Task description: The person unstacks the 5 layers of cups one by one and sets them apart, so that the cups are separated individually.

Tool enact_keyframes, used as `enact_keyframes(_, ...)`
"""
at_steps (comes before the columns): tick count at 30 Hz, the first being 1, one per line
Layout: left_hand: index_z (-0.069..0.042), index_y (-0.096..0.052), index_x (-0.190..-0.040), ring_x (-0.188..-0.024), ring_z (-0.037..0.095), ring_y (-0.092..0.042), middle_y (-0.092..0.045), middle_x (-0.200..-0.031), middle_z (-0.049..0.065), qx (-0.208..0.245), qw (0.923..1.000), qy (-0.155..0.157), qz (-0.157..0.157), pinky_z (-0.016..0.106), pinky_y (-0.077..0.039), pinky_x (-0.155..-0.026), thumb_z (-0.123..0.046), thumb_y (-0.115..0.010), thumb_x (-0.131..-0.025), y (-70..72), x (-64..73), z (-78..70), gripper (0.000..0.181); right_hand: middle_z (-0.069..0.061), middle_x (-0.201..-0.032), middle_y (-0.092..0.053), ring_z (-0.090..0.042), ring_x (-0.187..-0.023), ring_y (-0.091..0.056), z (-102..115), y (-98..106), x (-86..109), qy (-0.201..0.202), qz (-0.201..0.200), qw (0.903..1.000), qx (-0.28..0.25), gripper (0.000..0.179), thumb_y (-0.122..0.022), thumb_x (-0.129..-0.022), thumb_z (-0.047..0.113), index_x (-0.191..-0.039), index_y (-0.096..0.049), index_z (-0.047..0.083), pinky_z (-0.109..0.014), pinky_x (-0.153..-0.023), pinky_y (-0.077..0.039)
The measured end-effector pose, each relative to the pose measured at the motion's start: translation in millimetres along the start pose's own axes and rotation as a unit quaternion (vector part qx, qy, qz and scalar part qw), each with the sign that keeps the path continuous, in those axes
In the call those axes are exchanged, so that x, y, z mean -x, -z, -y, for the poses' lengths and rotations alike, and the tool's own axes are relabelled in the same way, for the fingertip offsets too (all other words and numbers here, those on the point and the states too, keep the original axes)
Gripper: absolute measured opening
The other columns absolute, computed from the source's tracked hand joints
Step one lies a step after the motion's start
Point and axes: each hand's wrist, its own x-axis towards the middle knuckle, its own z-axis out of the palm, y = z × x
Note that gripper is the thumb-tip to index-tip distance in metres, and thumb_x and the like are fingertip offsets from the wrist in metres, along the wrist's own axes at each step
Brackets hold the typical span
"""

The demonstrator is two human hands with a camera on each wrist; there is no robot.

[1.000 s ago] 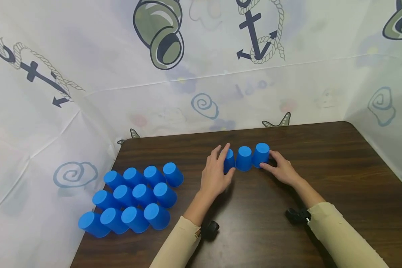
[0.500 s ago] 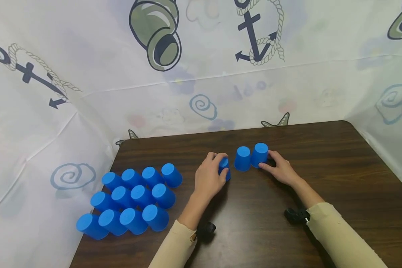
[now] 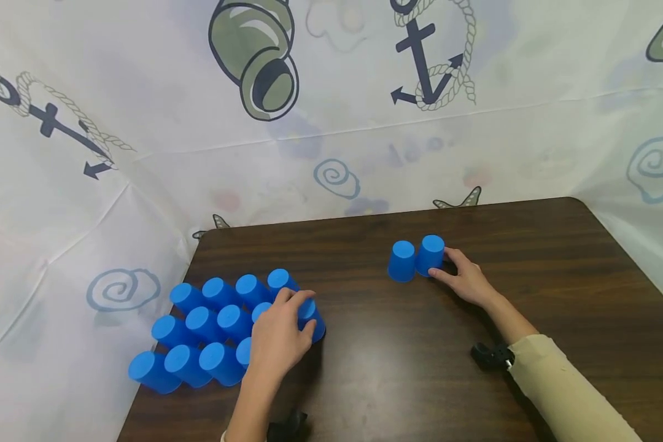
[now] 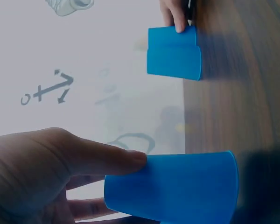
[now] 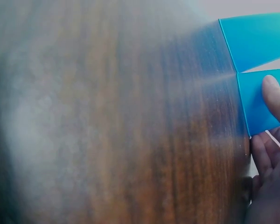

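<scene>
My left hand [image 3: 282, 337] grips an upside-down blue plastic cup [image 4: 177, 186] between thumb and fingers. That cup is at the right side of a group of blue cups [image 3: 219, 362], and my hand hides some of them in the head view. My right hand [image 3: 466, 279] holds the right one of two upside-down blue cups [image 3: 431, 255] near the table's back, thumb in front and fingers behind. The other blue cup [image 3: 401, 262] stands just left of it; their rims meet in the right wrist view.
Brown wood-grain table [image 3: 409, 356] beneath everything, its left edge close to the grouped cups, which stand in rows. A white printed sheet [image 3: 232, 166] hangs behind and at both sides.
My left hand has taken the leftmost of the three back cups and carried it left and nearer, to the grouped cups. My right hand has stayed at its cup.
</scene>
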Motion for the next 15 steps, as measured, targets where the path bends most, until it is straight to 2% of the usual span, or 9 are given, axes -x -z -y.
enact_keyframes(5,-0.02,-0.068,-0.124,-0.085,0.026,-0.064,-0.063,-0.113,0.01,0.005,0.9998,0.014,0.011,0.042,-0.057,-0.067,-0.02,-0.086,-0.075,7.9,15.0,7.8,0.052,-0.029,-0.144,-0.04,-0.048,-0.136,-0.033,2,-3,3.8,-0.002,-0.004,1.0,0.001,0.072,-0.06,-0.097,0.041,-0.147,-0.033,-0.004,-0.068,-0.106,-0.025)
enact_keyframes(15,-0.018,-0.068,-0.123,-0.081,0.025,-0.067,-0.064,-0.115,0.01,0.001,0.9998,0.012,0.015,0.042,-0.058,-0.067,-0.018,-0.087,-0.074,14.5,28.5,18.4,0.053,-0.029,-0.143,-0.04,-0.048,-0.136,-0.033,5,-8,12.6,-0.007,-0.011,0.9999,0.005,0.071,-0.059,-0.098,0.041,-0.147,-0.033,-0.003,-0.068,-0.107,-0.025)
